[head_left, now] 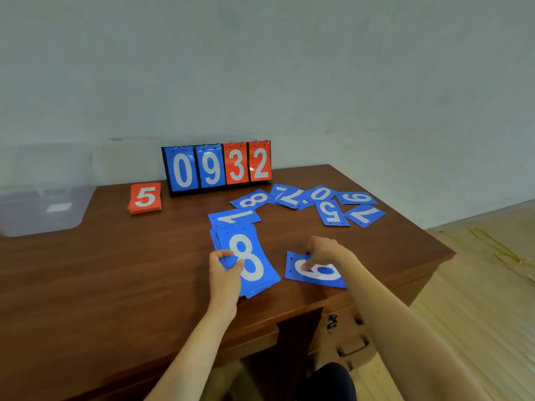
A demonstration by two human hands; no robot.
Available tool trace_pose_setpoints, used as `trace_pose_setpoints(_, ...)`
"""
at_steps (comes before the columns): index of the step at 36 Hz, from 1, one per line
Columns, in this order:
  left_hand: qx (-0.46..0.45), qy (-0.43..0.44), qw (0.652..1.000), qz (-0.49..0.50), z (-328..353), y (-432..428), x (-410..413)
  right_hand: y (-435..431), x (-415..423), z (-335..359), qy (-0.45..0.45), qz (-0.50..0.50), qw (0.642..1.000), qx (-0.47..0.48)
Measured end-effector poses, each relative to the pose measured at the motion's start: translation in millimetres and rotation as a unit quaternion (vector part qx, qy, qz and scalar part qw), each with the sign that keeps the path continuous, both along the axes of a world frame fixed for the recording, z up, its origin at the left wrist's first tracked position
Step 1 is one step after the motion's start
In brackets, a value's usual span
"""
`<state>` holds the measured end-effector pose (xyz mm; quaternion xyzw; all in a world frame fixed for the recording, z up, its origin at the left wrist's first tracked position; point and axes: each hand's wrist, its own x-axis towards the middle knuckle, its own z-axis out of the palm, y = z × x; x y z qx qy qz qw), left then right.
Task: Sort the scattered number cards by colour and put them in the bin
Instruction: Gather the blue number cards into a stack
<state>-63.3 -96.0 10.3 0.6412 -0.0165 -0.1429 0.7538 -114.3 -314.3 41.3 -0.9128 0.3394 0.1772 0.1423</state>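
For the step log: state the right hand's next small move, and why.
Probably lift the loose blue card onto the blue stack topped by 8. The right hand seems to pinch that card's far edge on the desk, the left hand holds the stack right beside it, and more blue cards lie scattered behind.

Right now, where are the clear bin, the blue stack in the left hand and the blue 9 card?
clear bin (pixel 82 209), head view, its near right wall.
blue stack (pixel 251 272), head view, the white 8 on the top card.
blue 9 card (pixel 318 276), head view, the white digit near the card's middle.
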Motion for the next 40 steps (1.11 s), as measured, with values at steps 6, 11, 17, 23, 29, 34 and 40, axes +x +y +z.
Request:
trace_pose_setpoints(6,0.003,0.002,1.000,0.005,-4,9,-2,9,-7,-3,-0.061,-0.019,0.997,0.033)
trace_pose_setpoints(11,0.022,0.005,1.000,0.005,-7,4,-3,18,-5,-17,-0.335,-0.114,0.927,0.122)
trace_pose_setpoints(17,0.015,0.010,1.000,0.006,-9,-8,-5,27,3,-5,-0.495,-0.198,0.805,0.261)
trace_pose_setpoints(23,-0.043,0.040,0.997,-0.044,0,-39,-10,27,3,-12,-0.512,-0.151,0.812,0.236)
trace_pose_setpoints(29,-0.039,0.013,0.995,-0.090,4,-91,-19,5,-5,-22,-0.543,-0.178,0.796,0.200)
trace_pose_setpoints(34,-0.017,0.011,0.993,-0.116,0,-139,-13,-63,-10,-20,-0.535,-0.187,0.818,0.101)
trace_pose_setpoints(40,0.018,0.005,0.991,-0.133,-3,-189,4,-183,-7,-43,-0.447,-0.144,0.883,-0.027)
